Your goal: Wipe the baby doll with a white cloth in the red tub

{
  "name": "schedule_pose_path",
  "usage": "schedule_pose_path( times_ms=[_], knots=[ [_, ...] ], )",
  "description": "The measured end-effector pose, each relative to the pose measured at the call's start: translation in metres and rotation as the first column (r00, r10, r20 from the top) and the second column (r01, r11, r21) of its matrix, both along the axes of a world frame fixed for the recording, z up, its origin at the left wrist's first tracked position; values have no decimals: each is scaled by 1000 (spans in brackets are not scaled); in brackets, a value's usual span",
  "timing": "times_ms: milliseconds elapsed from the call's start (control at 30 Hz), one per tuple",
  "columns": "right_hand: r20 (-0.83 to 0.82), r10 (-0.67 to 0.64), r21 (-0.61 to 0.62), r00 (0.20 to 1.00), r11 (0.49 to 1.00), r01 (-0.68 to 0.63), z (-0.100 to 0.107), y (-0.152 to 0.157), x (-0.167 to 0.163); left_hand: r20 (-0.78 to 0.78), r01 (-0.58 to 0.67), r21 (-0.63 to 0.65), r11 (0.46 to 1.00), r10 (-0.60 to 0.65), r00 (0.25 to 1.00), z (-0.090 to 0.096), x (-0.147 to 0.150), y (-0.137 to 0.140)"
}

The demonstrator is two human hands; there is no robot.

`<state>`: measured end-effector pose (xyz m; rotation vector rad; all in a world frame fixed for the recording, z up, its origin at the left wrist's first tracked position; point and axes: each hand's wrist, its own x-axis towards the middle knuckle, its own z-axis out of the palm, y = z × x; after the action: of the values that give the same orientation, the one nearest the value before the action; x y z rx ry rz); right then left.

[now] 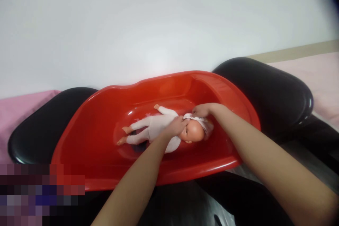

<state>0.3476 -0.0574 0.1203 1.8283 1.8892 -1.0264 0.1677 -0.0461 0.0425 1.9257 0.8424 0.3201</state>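
A baby doll point(161, 123) in a white outfit lies on its back inside a red baby bathtub point(84, 134), its bare feet to the left and its bald head to the right. Around the far side and crown of the head is a whitish patterned cloth point(205, 124). My right hand point(201, 110) grips this cloth beside the head, fingers closed. My left hand point(178, 125) rests at the doll's chin and neck, fingers bent together near the cloth's edge. What those fingertips hold, if anything, is hidden.
The tub is propped between a black chair seat point(39, 130) on the left and another black seat point(267, 91) on the right. Pink covers point(317, 77) lie beyond on both sides, and a white wall point(148, 24) rises behind. The lower left corner is pixelated.
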Motion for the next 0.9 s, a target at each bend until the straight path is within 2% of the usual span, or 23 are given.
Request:
schedule_pose_path(
  times_ms=[900],
  knots=[
    [-28,-37,-13,999,999,36,0,0,0,-33,-17,4,1000,17,999,-2,0,2]
  ],
)
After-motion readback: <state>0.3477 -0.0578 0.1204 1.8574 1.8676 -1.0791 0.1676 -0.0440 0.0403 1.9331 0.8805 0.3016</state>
